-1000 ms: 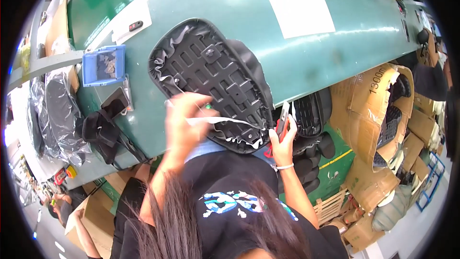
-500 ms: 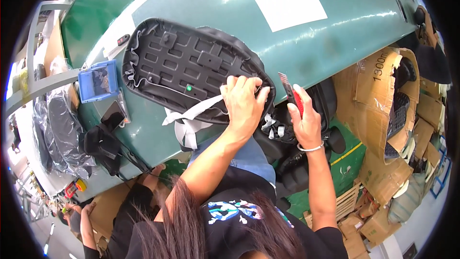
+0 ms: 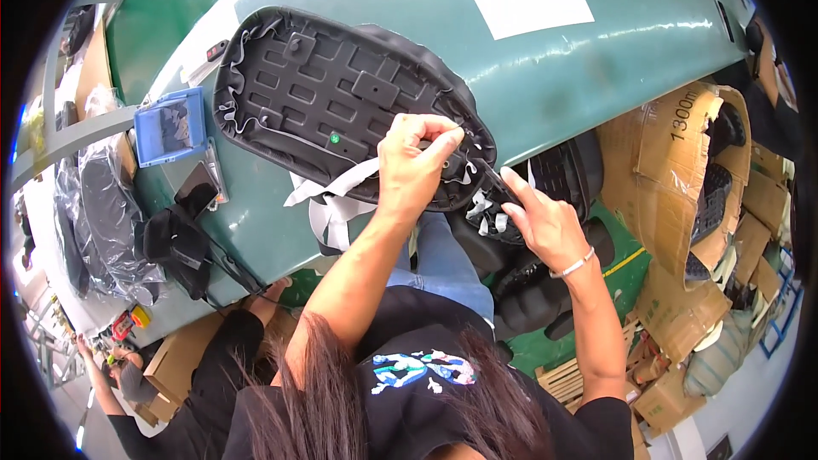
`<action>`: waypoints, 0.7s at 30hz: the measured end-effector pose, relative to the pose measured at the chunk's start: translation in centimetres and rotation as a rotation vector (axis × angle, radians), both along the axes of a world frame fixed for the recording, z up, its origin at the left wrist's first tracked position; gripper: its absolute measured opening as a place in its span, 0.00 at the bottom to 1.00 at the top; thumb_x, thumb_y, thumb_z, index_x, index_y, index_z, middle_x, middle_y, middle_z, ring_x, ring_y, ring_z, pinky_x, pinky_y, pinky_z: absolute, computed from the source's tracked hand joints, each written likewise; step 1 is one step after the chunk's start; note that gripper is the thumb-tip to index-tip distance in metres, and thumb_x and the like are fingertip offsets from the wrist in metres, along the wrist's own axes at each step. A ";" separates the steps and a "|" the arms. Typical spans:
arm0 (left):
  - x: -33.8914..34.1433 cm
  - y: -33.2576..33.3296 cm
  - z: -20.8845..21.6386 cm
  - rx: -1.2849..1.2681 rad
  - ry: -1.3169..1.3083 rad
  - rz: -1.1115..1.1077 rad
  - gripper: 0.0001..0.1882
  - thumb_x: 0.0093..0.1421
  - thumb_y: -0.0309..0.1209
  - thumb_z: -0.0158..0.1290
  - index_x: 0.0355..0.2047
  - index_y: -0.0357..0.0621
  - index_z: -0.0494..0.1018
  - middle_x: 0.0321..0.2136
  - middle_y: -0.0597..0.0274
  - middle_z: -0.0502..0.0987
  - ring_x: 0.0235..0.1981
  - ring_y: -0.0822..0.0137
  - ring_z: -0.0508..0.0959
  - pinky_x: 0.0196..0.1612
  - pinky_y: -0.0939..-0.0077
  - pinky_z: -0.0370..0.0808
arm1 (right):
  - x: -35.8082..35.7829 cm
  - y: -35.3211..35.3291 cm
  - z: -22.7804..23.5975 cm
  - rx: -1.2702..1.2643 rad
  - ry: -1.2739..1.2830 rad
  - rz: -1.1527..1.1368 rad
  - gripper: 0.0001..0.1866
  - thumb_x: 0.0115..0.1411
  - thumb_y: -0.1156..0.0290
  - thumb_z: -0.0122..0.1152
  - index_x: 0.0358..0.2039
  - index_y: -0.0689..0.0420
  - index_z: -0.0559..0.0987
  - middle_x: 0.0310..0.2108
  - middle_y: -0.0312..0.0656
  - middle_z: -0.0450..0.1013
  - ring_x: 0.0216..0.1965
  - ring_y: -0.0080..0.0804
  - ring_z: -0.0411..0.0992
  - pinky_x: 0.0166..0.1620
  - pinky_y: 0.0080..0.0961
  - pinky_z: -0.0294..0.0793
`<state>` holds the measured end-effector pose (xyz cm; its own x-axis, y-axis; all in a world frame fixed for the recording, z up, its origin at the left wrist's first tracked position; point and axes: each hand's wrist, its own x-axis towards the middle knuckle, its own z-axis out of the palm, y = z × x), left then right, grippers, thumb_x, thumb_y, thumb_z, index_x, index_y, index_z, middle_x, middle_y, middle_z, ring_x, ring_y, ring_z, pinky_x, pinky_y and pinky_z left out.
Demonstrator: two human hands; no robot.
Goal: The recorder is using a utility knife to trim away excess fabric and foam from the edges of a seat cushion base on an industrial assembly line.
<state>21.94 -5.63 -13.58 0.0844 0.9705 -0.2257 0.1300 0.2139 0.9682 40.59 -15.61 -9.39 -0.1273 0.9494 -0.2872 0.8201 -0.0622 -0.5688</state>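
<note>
Where the black panel lies: underside up on the green table, slanting toward the person, its near right end jutting past the table edge by the lap.
Left hand: over that near right end, thumb and index finger pressed together; what they pinch, if anything, I cannot tell.
Right hand: just beside the same end, fingers closed round a dark tool, mostly hidden, its front end pointing at the panel's rim.
White strip: trails from by the left hand to the lower left, lying loose past the panel's rim.
Blue bin: on the table, left of the panel, with scraps inside.
Step in hand: probably trimming or freeing material at the rim, with 2 hands close together.
Next move: seems to call for a taut edge, a shallow tool angle and left fingertips kept clear.
</note>
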 end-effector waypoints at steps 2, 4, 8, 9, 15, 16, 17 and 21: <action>-1.8 0.1 0.5 -0.044 0.011 -0.175 0.05 0.50 0.27 0.60 0.28 0.40 0.78 0.27 0.62 0.77 0.32 0.71 0.74 0.38 0.76 0.71 | 0.3 0.6 -0.3 0.168 0.144 -0.106 0.24 0.59 0.66 0.59 0.57 0.48 0.68 0.35 0.49 0.76 0.31 0.51 0.75 0.29 0.40 0.74; -2.5 0.4 1.5 -0.016 0.116 -0.362 0.04 0.53 0.24 0.59 0.29 0.37 0.77 0.31 0.67 0.75 0.34 0.75 0.72 0.40 0.79 0.69 | 0.4 3.1 0.4 0.249 0.174 -0.134 0.24 0.58 0.66 0.59 0.56 0.47 0.68 0.35 0.48 0.76 0.31 0.49 0.76 0.28 0.38 0.74; -1.8 0.8 0.8 -0.149 -0.191 -0.275 0.03 0.53 0.24 0.60 0.28 0.38 0.77 0.33 0.67 0.75 0.35 0.75 0.72 0.42 0.80 0.67 | 0.4 4.4 -1.3 0.245 -0.049 0.170 0.27 0.59 0.64 0.58 0.59 0.45 0.66 0.18 0.43 0.63 0.17 0.45 0.68 0.20 0.38 0.67; -2.3 0.9 0.7 -0.155 -0.298 -0.240 0.03 0.53 0.25 0.59 0.29 0.39 0.77 0.34 0.65 0.76 0.36 0.73 0.72 0.43 0.77 0.68 | -0.1 3.4 -1.3 0.187 -0.086 0.096 0.27 0.59 0.64 0.58 0.60 0.45 0.65 0.19 0.44 0.64 0.17 0.46 0.68 0.20 0.39 0.67; -5.2 4.4 0.6 -0.498 -1.219 0.083 0.07 0.59 0.30 0.55 0.37 0.45 0.71 0.32 0.64 0.75 0.38 0.67 0.77 0.36 0.75 0.73 | -5.5 -1.6 -0.1 -0.010 -0.006 -0.344 0.28 0.61 0.68 0.55 0.61 0.51 0.60 0.33 0.58 0.74 0.26 0.60 0.72 0.26 0.49 0.70; -5.2 5.4 1.7 -0.494 -0.966 -0.105 0.07 0.60 0.30 0.55 0.37 0.43 0.72 0.28 0.66 0.75 0.33 0.67 0.78 0.30 0.76 0.73 | -5.3 -1.2 0.1 -0.011 -0.010 -0.347 0.28 0.61 0.68 0.55 0.61 0.51 0.60 0.33 0.58 0.74 0.26 0.60 0.72 0.26 0.49 0.70; -4.2 6.3 2.6 -0.318 -0.609 -0.231 0.09 0.59 0.30 0.56 0.38 0.43 0.72 0.27 0.65 0.74 0.31 0.67 0.79 0.29 0.77 0.73 | -4.6 -0.4 0.5 -0.036 -0.035 -0.343 0.27 0.61 0.68 0.55 0.60 0.53 0.60 0.34 0.58 0.74 0.28 0.60 0.73 0.28 0.48 0.71; -1.7 12.0 4.6 0.839 0.520 -0.467 0.23 0.49 0.38 0.62 0.46 0.49 0.73 0.40 0.55 0.74 0.48 0.56 0.72 0.53 0.57 0.64 | -4.2 0.0 -0.4 0.063 0.329 -0.785 0.30 0.58 0.72 0.61 0.59 0.58 0.60 0.44 0.50 0.74 0.36 0.37 0.77 0.38 0.29 0.76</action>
<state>20.22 6.39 -8.98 0.5702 0.7291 0.3786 0.4621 -0.6657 0.5860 36.37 -15.65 -9.80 0.5063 0.8103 -0.2950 0.3447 -0.5037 -0.7921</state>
